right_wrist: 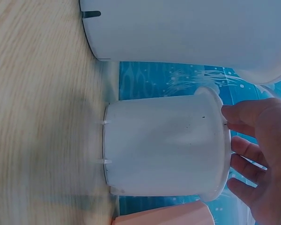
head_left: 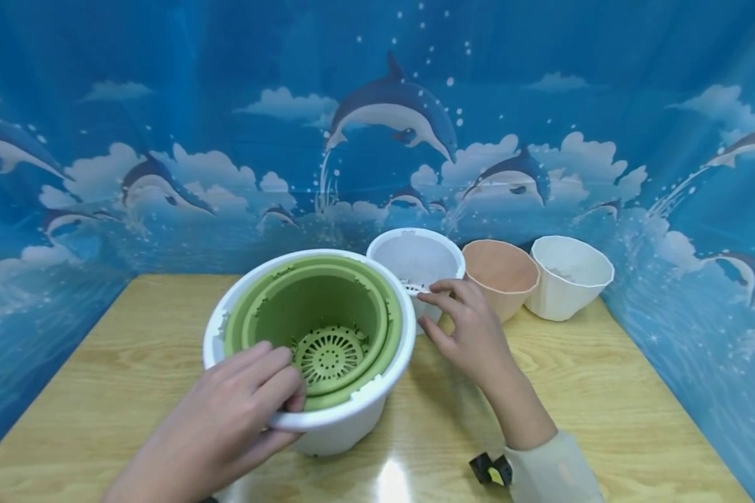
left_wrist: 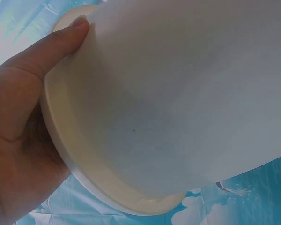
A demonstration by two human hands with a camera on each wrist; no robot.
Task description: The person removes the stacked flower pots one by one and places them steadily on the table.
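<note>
My left hand (head_left: 245,398) grips the near rim of a large white plant pot (head_left: 346,426), fingers curled over the edge and thumb against the outer wall. The left wrist view shows that thumb lying on the smooth white side. Nested inside are two green pots (head_left: 314,307), the inner one with a slotted drainage bottom. My right hand (head_left: 468,332) is at a smaller white pot (right_wrist: 164,147) behind and to the right. Its loosely spread fingertips meet that pot's rim, the thumb lowest in the head view.
A terracotta-coloured pot (head_left: 500,269) and a cream faceted pot (head_left: 569,279) stand in a row right of the smaller white pot. All are on a wood-grain table (head_left: 126,349). A blue dolphin-print curtain (head_left: 226,140) rises behind and at both sides.
</note>
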